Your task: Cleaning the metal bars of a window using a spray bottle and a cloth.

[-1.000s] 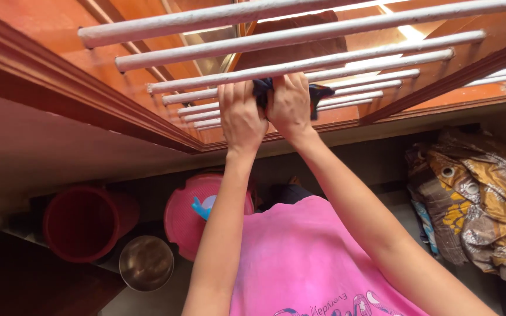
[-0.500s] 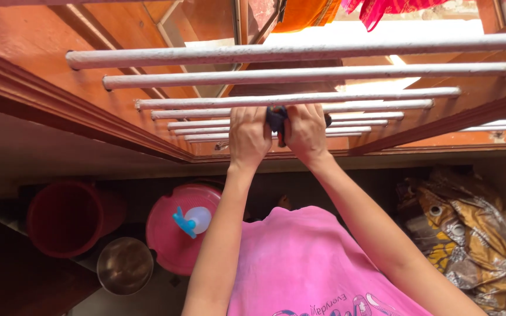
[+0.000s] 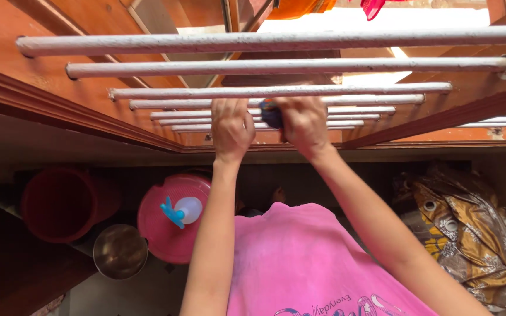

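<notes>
From the head view, both arms reach up to a set of white window bars (image 3: pixel 276 92) in an orange-brown wooden frame (image 3: pixel 60 99). The right hand (image 3: pixel 304 124) has its fingers clamped on a dark blue cloth (image 3: pixel 271 115), pressed against one of the bars. The left hand (image 3: pixel 232 126) sits just beside it, fingers curled around the same bar; only a small bunched part of the cloth shows between the two hands, the rest is hidden.

Below, on the floor, stand a red bucket (image 3: pixel 60 205), whose inside is too dark to read, a round steel bowl (image 3: pixel 119 251) with nothing visible in it, and a pink basin (image 3: pixel 174 219) bearing a white and blue object I cannot identify. A patterned brown and yellow fabric bundle (image 3: pixel 469 234) lies at right, cut off by the picture's edge. The pink shirt (image 3: pixel 311 263) fills the lower middle. The gaps between the bars are narrow; bright daylight shows beyond them.
</notes>
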